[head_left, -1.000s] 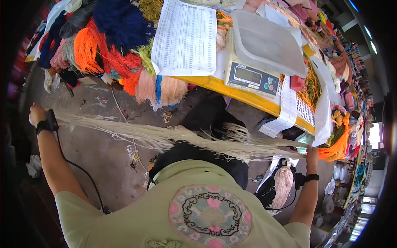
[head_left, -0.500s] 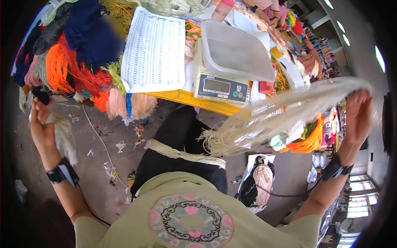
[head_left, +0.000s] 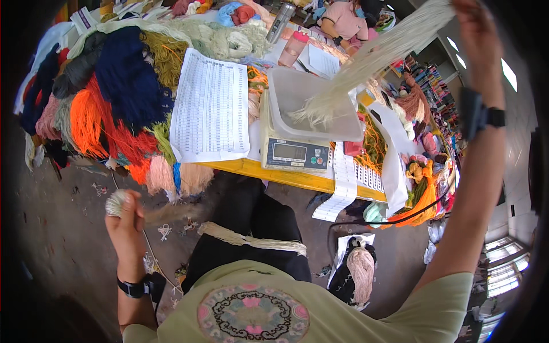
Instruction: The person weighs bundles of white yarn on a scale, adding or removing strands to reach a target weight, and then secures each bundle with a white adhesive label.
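My right hand (head_left: 473, 23) is raised high at the upper right and grips a long hank of cream yarn (head_left: 372, 63). The hank's loose end hangs down into the clear tray (head_left: 297, 86) on top of a digital scale (head_left: 294, 155). My left hand (head_left: 124, 214) is low at the left, closed around a small bundle of pale yarn (head_left: 116, 201). A second cream bundle (head_left: 251, 240) lies across my lap.
A yellow table (head_left: 286, 177) carries heaps of orange, navy, olive and cream yarn (head_left: 114, 97), a printed sheet (head_left: 210, 106) and paper strips (head_left: 343, 188). A black bag with yarn (head_left: 357, 268) sits on the concrete floor. Another person (head_left: 346, 17) sits beyond the table.
My right hand has lifted the cream hank up and over the scale, its end now dropping into the tray. My left hand has let go of the hank's far end and come lower.
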The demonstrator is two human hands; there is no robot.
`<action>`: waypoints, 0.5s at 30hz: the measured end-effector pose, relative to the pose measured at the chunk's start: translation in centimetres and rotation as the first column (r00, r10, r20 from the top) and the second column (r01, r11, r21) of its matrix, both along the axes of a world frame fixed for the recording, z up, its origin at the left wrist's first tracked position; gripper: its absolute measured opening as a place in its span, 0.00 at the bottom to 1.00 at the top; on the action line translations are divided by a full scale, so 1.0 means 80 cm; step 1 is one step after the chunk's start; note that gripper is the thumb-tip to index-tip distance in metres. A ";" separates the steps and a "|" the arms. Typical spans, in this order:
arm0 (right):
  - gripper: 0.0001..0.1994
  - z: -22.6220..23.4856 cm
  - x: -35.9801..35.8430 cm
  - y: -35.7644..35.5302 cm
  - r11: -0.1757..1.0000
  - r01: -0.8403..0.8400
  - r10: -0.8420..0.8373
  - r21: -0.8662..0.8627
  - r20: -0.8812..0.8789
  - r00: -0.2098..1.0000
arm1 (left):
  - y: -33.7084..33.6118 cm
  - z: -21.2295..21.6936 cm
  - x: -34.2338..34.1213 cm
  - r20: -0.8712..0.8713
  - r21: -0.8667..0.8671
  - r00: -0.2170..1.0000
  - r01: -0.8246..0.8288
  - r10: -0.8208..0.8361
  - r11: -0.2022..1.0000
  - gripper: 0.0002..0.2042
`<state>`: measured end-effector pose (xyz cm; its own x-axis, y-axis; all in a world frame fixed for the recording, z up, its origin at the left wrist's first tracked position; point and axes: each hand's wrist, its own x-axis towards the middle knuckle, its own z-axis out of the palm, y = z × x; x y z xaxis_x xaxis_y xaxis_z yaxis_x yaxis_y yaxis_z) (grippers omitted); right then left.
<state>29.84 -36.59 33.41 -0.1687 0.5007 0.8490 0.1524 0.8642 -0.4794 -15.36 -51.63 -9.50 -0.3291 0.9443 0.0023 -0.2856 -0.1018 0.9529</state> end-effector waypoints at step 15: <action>0.19 -0.448 -0.075 -0.158 0.681 0.726 -0.621 0.100 0.604 0.500 | 0.017 0.019 0.113 0.249 0.078 0.809 0.532 -0.533 0.843 0.15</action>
<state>23.81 -49.23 -2.40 -0.1229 0.7751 0.6198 0.9301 0.3078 -0.2006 -6.34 -50.26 -8.01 0.2357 0.9718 -0.0064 -0.5245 0.1327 0.8410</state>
